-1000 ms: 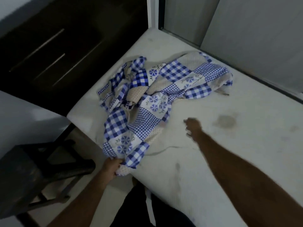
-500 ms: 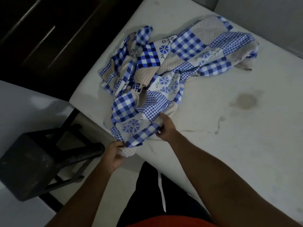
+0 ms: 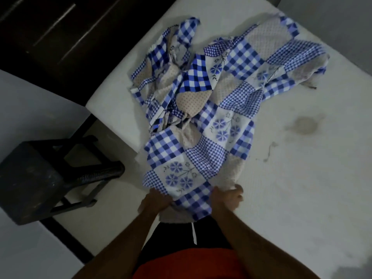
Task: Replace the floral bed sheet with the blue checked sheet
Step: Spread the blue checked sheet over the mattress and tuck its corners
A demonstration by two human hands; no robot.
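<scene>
Sheet hem is being gripped by left hand and right hand, fingers curled on cloth, at 6 o'clock. Bulk is lying bunched on the bed, running toward 12 o'clock.

The sheet lies in a heap on the mattress, toward its left corner. The sheet's near end hangs over the front edge. The left hand and the right hand hold that end, side by side. A stool stands on the floor, left of the mattress. A cupboard stands behind the stool.
</scene>
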